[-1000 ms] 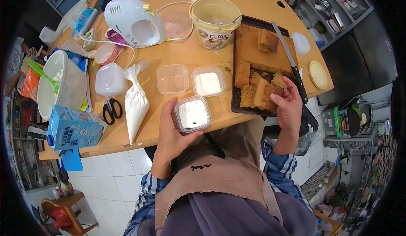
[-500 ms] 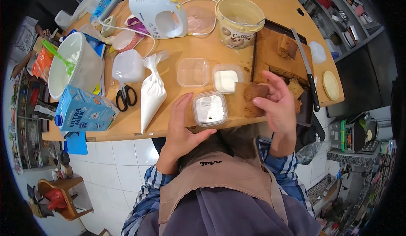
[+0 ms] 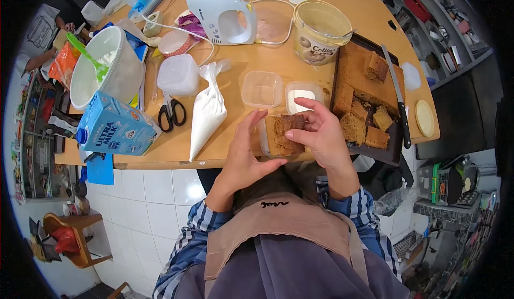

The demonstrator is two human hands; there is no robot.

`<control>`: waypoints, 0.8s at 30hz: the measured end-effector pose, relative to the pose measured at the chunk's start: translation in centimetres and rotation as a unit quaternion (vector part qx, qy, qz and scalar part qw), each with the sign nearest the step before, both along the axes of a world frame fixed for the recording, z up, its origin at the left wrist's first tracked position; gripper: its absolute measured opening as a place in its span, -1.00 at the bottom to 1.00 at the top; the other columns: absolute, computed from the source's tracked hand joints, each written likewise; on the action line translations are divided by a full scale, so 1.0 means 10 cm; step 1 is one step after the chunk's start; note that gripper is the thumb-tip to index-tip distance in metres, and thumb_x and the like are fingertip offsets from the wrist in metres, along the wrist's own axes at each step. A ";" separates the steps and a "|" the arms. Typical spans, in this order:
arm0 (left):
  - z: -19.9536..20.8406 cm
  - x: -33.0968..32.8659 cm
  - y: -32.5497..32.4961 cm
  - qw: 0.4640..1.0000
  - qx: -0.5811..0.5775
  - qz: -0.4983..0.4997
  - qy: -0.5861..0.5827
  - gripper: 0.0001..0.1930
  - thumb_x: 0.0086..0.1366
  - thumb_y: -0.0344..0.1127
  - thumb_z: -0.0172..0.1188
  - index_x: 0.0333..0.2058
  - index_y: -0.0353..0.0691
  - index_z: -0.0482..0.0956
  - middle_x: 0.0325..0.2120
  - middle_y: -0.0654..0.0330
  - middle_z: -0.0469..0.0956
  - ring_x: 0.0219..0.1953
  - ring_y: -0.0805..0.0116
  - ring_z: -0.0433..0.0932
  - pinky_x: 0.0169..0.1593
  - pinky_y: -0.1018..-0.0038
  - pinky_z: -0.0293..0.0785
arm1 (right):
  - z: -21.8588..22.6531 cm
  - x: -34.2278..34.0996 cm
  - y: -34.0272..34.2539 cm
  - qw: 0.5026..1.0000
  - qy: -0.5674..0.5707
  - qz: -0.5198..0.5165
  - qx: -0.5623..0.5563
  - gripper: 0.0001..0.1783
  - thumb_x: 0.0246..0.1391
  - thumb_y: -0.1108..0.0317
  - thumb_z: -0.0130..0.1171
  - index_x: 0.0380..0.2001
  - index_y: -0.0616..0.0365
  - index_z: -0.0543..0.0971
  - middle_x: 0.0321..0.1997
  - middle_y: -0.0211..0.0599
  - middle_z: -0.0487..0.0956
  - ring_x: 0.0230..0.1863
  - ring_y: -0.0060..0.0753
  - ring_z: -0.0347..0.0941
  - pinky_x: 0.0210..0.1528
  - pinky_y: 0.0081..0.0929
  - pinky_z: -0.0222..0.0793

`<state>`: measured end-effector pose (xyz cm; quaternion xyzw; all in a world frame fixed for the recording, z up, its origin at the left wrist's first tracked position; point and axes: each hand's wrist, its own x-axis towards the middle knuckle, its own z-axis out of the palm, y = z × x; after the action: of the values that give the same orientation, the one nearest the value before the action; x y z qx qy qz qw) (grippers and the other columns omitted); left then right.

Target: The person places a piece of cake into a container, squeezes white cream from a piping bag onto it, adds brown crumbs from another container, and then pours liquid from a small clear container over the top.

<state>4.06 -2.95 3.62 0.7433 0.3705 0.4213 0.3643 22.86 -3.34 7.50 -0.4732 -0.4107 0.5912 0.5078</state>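
My right hand [image 3: 325, 138] pinches a piece of brown sponge cake [image 3: 282, 134] between thumb and fingers. The piece lies over a small clear plastic container [image 3: 263, 141] at the table's front edge and hides most of its inside; I cannot tell whether it rests on the white cream. My left hand [image 3: 242, 154] is open at the container's left side, thumb and fingers spread around it; contact is unclear. Just behind are an empty clear container [image 3: 262, 89] and another with white cream [image 3: 302, 96]. Cut cake [image 3: 356, 76] sits in a dark tray [image 3: 393, 151] to the right.
A knife [image 3: 397, 92] lies along the tray. Leftward are a filled piping bag [image 3: 208, 114], black scissors [image 3: 172, 116], a milk carton [image 3: 115, 125] and a bowl with a green spatula [image 3: 88, 58]. A hand mixer [image 3: 222, 15] and a tub [image 3: 321, 36] stand behind.
My right hand has carried the cake piece left from beside the tray to over the front container, covering its cream. My left hand stays by that container. The view has shifted slightly.
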 end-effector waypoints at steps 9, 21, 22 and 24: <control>-0.05 0.00 0.03 1.000 -0.011 0.004 -0.027 0.04 -0.24 -0.33 0.48 0.21 -0.30 0.02 0.07 -0.04 0.31 0.16 0.12 0.29 0.22 0.26 0.15 | -0.02 -0.05 -0.01 0.999 -0.033 0.001 0.009 -0.28 -0.16 0.65 0.25 0.13 0.29 0.23 -0.22 -0.15 0.49 -0.22 -0.41 0.50 -0.20 -0.52 0.47; 0.01 -0.04 0.10 0.999 0.024 0.008 0.032 -0.17 -0.25 -0.21 0.51 0.05 -0.27 0.34 -0.02 0.03 0.41 0.07 0.11 0.36 0.15 0.28 0.24 | 0.04 -0.04 -0.07 0.994 -0.104 0.010 0.030 -0.35 -0.04 0.63 0.05 0.18 0.24 0.16 -0.19 -0.10 0.50 -0.26 -0.45 0.49 -0.27 -0.56 0.42; 0.00 -0.04 0.10 0.999 0.039 0.011 0.031 -0.21 -0.26 -0.20 0.51 0.01 -0.27 0.39 -0.03 0.04 0.42 0.06 0.10 0.38 0.13 0.28 0.26 | 0.03 -0.02 -0.07 0.994 -0.104 0.011 0.030 -0.35 -0.04 0.63 0.05 0.18 0.24 0.16 -0.19 -0.10 0.50 -0.26 -0.45 0.49 -0.27 -0.56 0.42; 0.01 -0.03 0.10 0.999 0.036 0.011 0.032 -0.23 -0.26 -0.22 0.51 0.00 -0.27 0.40 -0.04 0.03 0.42 0.04 0.07 0.37 0.12 0.27 0.27 | 0.01 0.02 -0.07 0.987 -0.152 0.021 0.042 -0.33 -0.07 0.67 -0.09 0.19 0.22 0.14 -0.16 -0.05 0.50 -0.31 -0.49 0.47 -0.29 -0.57 0.39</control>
<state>3.72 -1.93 3.67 0.7648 0.3747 0.4145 0.3207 23.10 -4.01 7.63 -0.5272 -0.5176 0.5046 0.4467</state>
